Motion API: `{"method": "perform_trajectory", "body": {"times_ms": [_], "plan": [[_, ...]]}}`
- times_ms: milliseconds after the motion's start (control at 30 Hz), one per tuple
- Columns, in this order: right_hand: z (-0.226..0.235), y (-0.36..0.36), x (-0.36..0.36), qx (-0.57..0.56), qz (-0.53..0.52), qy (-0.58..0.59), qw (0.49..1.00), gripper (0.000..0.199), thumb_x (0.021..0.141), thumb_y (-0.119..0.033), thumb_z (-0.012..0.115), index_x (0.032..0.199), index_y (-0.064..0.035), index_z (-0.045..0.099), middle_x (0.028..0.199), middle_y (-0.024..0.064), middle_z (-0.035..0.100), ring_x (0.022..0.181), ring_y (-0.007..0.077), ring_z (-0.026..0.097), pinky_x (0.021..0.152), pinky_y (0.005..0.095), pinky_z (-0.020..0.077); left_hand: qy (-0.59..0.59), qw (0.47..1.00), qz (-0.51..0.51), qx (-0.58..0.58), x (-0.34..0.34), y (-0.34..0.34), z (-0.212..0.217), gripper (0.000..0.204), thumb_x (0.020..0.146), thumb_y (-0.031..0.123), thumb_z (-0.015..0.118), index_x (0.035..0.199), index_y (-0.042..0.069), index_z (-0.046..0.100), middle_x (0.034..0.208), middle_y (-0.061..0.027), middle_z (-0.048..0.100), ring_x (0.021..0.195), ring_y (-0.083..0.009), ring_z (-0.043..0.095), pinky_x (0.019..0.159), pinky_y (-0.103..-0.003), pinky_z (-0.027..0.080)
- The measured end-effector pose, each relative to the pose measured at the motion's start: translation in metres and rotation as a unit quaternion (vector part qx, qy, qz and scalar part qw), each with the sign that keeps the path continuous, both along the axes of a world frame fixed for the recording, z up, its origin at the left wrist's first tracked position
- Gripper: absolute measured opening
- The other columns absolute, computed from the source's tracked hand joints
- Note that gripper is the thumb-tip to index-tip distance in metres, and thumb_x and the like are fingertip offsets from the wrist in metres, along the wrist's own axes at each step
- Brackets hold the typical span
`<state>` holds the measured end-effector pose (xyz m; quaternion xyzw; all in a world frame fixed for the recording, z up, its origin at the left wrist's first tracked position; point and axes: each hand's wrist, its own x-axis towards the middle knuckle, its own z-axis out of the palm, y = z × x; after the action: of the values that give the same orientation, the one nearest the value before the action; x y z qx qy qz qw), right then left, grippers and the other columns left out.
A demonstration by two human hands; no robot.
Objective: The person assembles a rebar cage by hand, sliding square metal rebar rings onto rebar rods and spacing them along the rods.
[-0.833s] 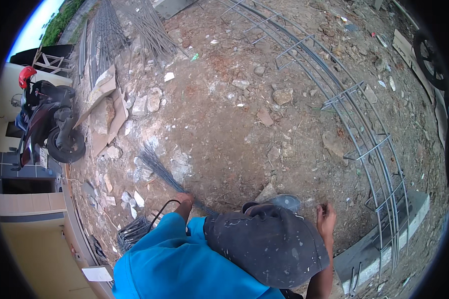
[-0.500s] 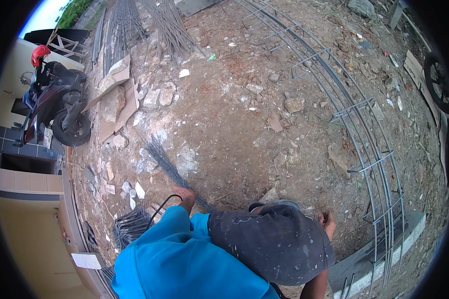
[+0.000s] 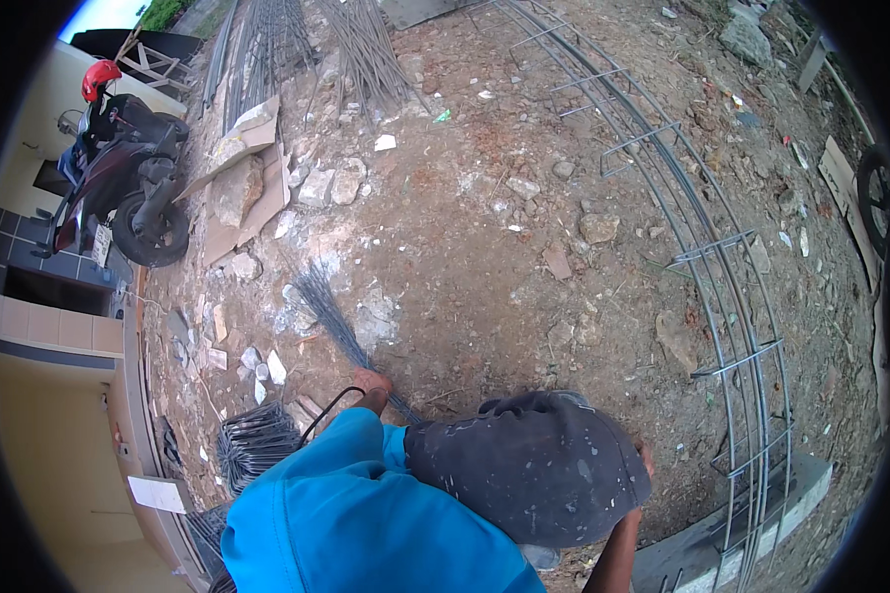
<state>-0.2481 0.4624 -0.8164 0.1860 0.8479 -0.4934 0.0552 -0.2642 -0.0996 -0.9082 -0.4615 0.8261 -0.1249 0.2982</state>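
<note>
My left hand (image 3: 371,381) is closed around a bundle of thin grey wires (image 3: 334,321), whose loose ends fan out over the dirt ahead of it. The lower end of the bundle runs back toward my knee. Along my left forearm curves a thin black rod or cable (image 3: 328,413); which one I cannot tell. Just left of that arm lies a stack of bent steel stirrups (image 3: 255,445). My right hand (image 3: 647,459) is mostly hidden behind my dark, paint-spotted trouser knee (image 3: 544,465), so its fingers do not show.
A long rebar cage (image 3: 707,237) lies along the right, its near end over a concrete beam (image 3: 722,553). Straight steel bars (image 3: 267,59) lie at the far left. Stones, cardboard (image 3: 247,198) and a parked motorcycle (image 3: 129,188) are on the left, near a tiled wall.
My right hand has drawn in behind the knee; its fingers showed beside it before. The left hand stays closed on the wires. The whole view has shifted slightly.
</note>
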Motion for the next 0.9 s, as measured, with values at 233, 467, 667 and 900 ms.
{"method": "perform_trajectory", "body": {"times_ms": [233, 467, 667, 900], "plan": [[-0.011, 0.009, -0.008, -0.035, -0.005, -0.053, 0.998, 0.020, 0.090, -0.011, 0.054, 0.101, 0.0063, 0.056, 0.081, 0.0149, 0.062, 0.070, 0.0186, 0.058, 0.066, 0.0322, 0.0472, -0.054, 0.997, -0.056, 0.027, -0.001, -0.018, 0.016, 0.040, 0.090, 0.033, 0.042, 0.102, 0.000, 0.061, 0.102, -0.0142, 0.064, 0.100, -0.0242, 0.061, 0.081, -0.035, 0.047], [-0.029, 0.005, -0.013, 0.016, -0.025, -0.023, 0.999, 0.021, 0.091, -0.011, 0.053, 0.102, 0.0075, 0.056, 0.082, 0.0149, 0.062, 0.070, 0.0184, 0.055, 0.066, 0.0324, 0.0468, 0.251, 0.963, 0.093, 0.001, 0.008, -0.008, 0.019, 0.036, 0.086, 0.029, 0.045, 0.101, 0.001, 0.062, 0.099, -0.0147, 0.065, 0.094, -0.0294, 0.061, 0.082, -0.038, 0.044], [0.000, 0.001, -0.014, 0.001, 0.006, -0.007, 1.000, 0.021, 0.091, -0.009, 0.053, 0.103, 0.0073, 0.056, 0.083, 0.0151, 0.061, 0.073, 0.0180, 0.056, 0.067, 0.0314, 0.0467, 0.271, 0.951, 0.133, 0.073, 0.003, -0.004, 0.027, 0.046, 0.082, 0.034, 0.054, 0.109, -0.002, 0.045, 0.102, -0.0172, 0.055, 0.097, -0.0338, 0.054, 0.089, -0.045, 0.039], [0.039, -0.022, -0.040, 0.046, 0.082, -0.036, 0.995, 0.019, 0.090, -0.008, 0.054, 0.102, 0.0049, 0.057, 0.084, 0.0150, 0.062, 0.074, 0.0181, 0.058, 0.066, 0.0304, 0.0468, 0.406, 0.892, 0.172, -0.100, -0.048, -0.025, 0.040, 0.059, 0.080, 0.044, 0.057, 0.117, -0.001, 0.043, 0.114, -0.0206, 0.044, 0.114, -0.0365, 0.041, 0.095, -0.047, 0.034]]}}
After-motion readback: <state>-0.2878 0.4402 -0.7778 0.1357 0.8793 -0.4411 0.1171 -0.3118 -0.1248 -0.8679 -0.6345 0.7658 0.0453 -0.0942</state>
